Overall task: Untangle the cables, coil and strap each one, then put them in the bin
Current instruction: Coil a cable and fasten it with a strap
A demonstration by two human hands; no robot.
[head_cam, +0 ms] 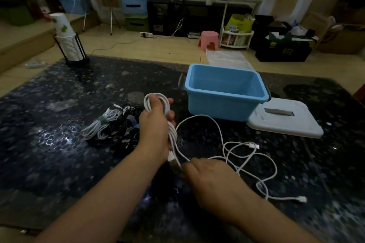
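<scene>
In the head view, the left hand (156,124) is gripping a half-wound coil of white cable (158,102) above the dark counter (59,104), while the right hand (209,179), blurred, is pinching the strand just below it. The loose tail (248,156) is sprawling in loops to the right, near the empty blue bin (227,92) and its white lid (284,120); a pile of bundled cables (114,124) is lying to the left. Feeding each turn at even size with light tension, I judge, is helping the tail's loops run out without knotting.
</scene>
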